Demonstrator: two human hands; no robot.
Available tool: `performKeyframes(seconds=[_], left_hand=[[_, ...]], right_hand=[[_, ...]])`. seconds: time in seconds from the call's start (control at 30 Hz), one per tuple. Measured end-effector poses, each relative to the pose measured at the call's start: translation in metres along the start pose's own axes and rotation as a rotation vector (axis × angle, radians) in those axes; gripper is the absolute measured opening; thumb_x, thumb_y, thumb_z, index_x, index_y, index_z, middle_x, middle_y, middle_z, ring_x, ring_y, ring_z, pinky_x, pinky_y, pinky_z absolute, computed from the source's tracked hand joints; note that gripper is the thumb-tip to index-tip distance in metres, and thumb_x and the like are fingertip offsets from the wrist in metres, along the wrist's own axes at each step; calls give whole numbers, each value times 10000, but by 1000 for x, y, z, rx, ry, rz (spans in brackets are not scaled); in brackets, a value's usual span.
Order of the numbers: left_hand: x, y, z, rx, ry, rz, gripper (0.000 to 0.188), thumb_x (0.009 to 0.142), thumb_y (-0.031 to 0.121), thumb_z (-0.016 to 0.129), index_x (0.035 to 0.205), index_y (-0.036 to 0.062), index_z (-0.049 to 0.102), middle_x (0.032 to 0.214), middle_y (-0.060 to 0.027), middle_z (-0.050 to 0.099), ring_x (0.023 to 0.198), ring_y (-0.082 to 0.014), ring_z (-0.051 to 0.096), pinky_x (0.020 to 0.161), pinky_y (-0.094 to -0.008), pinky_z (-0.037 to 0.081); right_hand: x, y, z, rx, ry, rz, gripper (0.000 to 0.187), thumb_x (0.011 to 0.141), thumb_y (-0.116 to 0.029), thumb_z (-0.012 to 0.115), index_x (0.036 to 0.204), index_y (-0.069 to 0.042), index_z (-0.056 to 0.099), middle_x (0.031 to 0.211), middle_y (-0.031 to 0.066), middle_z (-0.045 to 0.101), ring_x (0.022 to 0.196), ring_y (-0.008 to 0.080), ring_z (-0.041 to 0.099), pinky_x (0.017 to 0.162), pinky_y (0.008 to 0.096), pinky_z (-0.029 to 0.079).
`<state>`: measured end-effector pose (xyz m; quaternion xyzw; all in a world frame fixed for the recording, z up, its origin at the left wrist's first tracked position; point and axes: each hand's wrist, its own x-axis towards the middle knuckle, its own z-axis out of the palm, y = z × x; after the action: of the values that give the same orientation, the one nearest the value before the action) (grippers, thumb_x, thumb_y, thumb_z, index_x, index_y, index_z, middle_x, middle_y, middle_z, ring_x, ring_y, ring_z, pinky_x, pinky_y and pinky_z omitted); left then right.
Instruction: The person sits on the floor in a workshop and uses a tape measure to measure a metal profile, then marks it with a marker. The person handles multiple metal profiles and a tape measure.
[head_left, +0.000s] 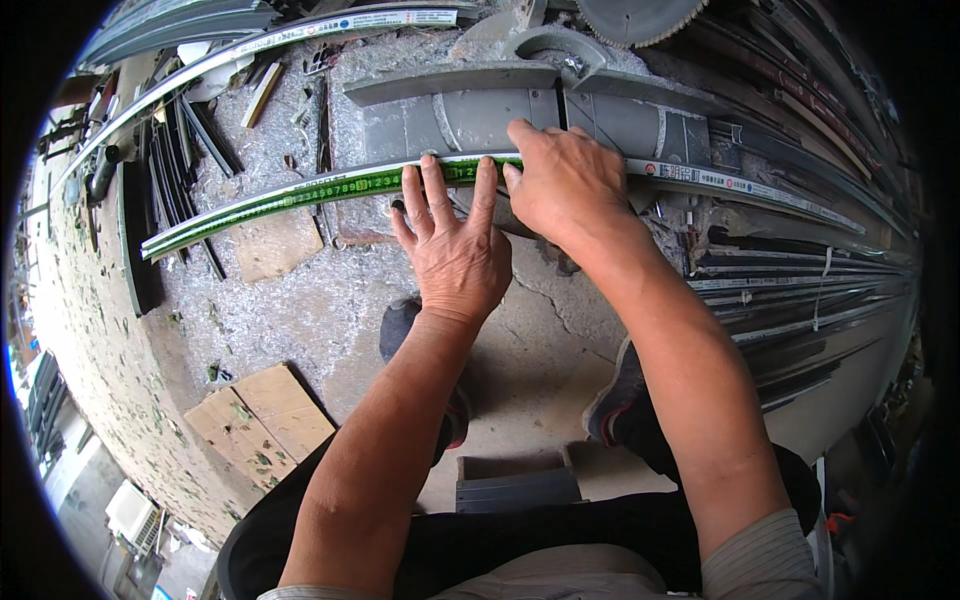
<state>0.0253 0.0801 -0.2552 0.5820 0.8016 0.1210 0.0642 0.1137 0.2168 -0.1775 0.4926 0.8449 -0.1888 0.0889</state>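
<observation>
A long, narrow white-and-silver profile strip (745, 184) lies across the grey bed of a cutting saw (490, 120). Along its left part runs a green tape measure blade (330, 190), its markings facing up. My left hand (455, 260) rests on the blade with straight, spread fingers pressing it against the strip. Just right of it, my right hand (575, 185) is closed over the strip at the blade's right end, thumb and forefinger close to the slot in the bed. What its fingers hold, if anything, is hidden beneath them.
Part of a round toothed saw blade (640, 15) shows at the top, behind the fence (455, 82). Dark profiles (790, 270) are stacked at the right; black offcuts (170, 165) lie at the left. A wooden board (260, 425) and a grey channel piece (517, 480) sit near my feet.
</observation>
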Motion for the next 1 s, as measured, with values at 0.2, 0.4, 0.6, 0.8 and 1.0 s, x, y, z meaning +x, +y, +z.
performKeyframes(seconds=[0.2,0.4,0.6,0.8,1.0], left_hand=[[1,3,1,6,15,-3,769,892,253,683,1628,282,463,1704,-338,229,1572,-581,207,1225,-717,218],[0,1,3,10,20,6,781,881,250,681,1629,279,462,1703,-344,230,1569,-586,211,1228,-711,217],[0,0,4,25,7,11,827,847,240,683,1639,298,451,1703,-347,235,1573,-586,211,1228,-708,225],[1,0,5,29,2,20,871,846,247,675,1675,283,412,1704,-341,229,1584,-580,190,1226,-710,230],[-1,-2,8,44,-9,16,903,864,253,706,1700,293,368,1730,-327,174,1597,-575,153,1256,-689,191]], right_hand=[[-1,0,0,-9,16,-3,284,960,-231,725,1198,-76,706,1106,156,784,1116,361,735,935,507,578],[-2,-1,1,-13,14,-11,302,969,-238,721,1221,-73,706,1110,164,781,1114,360,736,939,514,578],[-4,-1,-4,-2,-18,20,369,984,-296,723,1275,-71,702,1217,180,737,1203,375,692,986,524,561],[-18,17,-6,82,159,30,568,982,-492,732,1329,-45,681,1288,222,680,1244,400,658,1034,541,538],[-63,83,14,649,578,295,315,1027,-338,699,1098,-32,728,878,119,739,797,240,706,773,370,567]])
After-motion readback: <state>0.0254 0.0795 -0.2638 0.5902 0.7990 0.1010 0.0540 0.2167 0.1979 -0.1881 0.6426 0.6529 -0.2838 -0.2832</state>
